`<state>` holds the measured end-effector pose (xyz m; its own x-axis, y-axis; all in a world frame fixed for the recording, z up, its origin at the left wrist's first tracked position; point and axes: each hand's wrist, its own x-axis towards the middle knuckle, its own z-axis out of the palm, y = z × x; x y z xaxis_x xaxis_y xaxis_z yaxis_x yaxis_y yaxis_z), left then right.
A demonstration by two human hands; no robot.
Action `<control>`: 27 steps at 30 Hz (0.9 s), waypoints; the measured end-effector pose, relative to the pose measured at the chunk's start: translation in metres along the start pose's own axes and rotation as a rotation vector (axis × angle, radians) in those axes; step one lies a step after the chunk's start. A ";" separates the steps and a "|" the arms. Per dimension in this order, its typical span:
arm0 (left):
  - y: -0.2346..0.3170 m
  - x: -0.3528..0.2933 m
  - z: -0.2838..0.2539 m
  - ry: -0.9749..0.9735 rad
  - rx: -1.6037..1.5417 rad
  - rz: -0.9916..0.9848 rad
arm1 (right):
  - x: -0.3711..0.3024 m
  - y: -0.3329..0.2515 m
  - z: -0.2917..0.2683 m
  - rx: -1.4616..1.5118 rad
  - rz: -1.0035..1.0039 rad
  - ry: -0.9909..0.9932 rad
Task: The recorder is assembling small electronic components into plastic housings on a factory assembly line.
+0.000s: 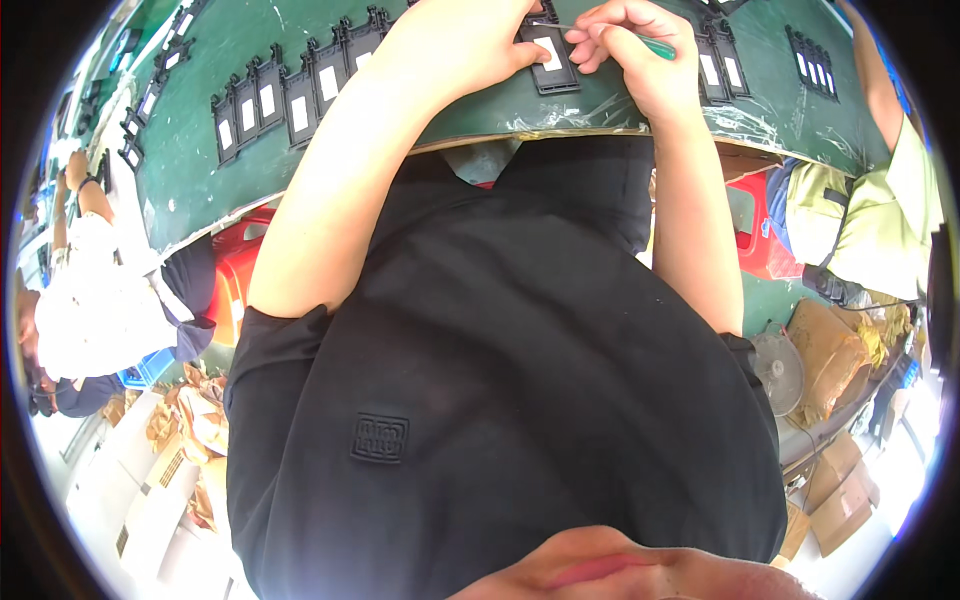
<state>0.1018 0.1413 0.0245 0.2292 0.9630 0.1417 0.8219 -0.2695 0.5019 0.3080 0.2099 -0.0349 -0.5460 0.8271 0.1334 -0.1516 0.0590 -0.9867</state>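
The green table (200, 150) fills the far side, its near edge patched with clear tape, and a long row of black frames with white inserts (270, 100) curves along it from the left.

At the far middle one black frame (553, 55) lies flat near the table's edge. The left hand (470, 45) presses on its left side, fingers together and flat. The right hand (625, 50) has its fingers pinched shut on a thin green-handled tool (655, 46), whose tip I cannot see clearly.

The main risk, as I judge it, is the tool slipping off the small frame and scratching the white insert or jabbing the left fingers just beside it. A hard push could also slide the frame off the near edge.
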 end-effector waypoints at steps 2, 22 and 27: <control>0.000 0.001 0.001 0.000 0.010 -0.013 | 0.001 0.001 0.000 -0.012 -0.001 -0.005; 0.001 -0.002 -0.001 -0.014 0.096 -0.029 | 0.006 0.001 0.005 -0.034 -0.037 -0.066; 0.000 -0.001 0.001 0.005 0.092 0.007 | 0.010 -0.007 0.007 -0.027 0.052 -0.104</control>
<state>0.1015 0.1399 0.0236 0.2326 0.9611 0.1487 0.8649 -0.2744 0.4204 0.2976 0.2136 -0.0262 -0.6349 0.7674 0.0896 -0.0992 0.0341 -0.9945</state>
